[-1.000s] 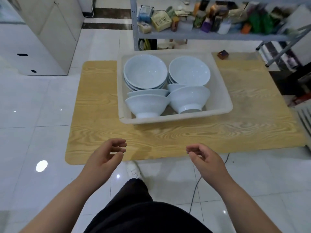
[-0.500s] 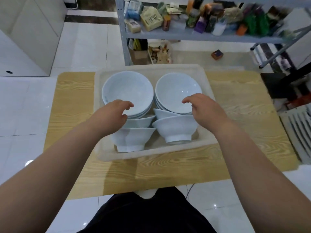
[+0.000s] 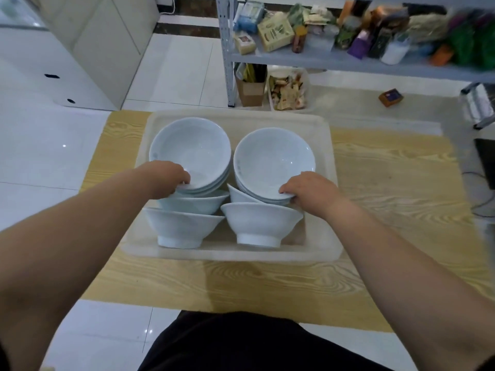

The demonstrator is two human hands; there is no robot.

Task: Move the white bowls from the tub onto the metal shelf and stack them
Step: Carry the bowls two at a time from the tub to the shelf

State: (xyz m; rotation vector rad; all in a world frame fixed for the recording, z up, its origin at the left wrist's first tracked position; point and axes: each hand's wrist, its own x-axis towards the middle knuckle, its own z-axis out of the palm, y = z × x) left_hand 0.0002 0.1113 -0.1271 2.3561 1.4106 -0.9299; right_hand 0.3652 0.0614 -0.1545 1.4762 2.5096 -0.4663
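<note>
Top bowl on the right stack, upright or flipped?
Upright: the top bowl shows its open, empty inside facing up; the right hand grips its near rim.

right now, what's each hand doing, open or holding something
Left hand: closed, gripping the near rim of the left top bowl.
Right hand: closed, gripping the near rim of the right top bowl.

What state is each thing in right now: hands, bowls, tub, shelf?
left stack: nested, open side up, in tub
right stack: nested, open side up, in tub
front bowls: tipped, feet toward camera, in tub
left hand: grips near rim of left stack
right hand: grips near rim of right stack
tub: on wooden table, holds all visible bowls
metal shelf: crowded with packages, no bowls seen
</note>
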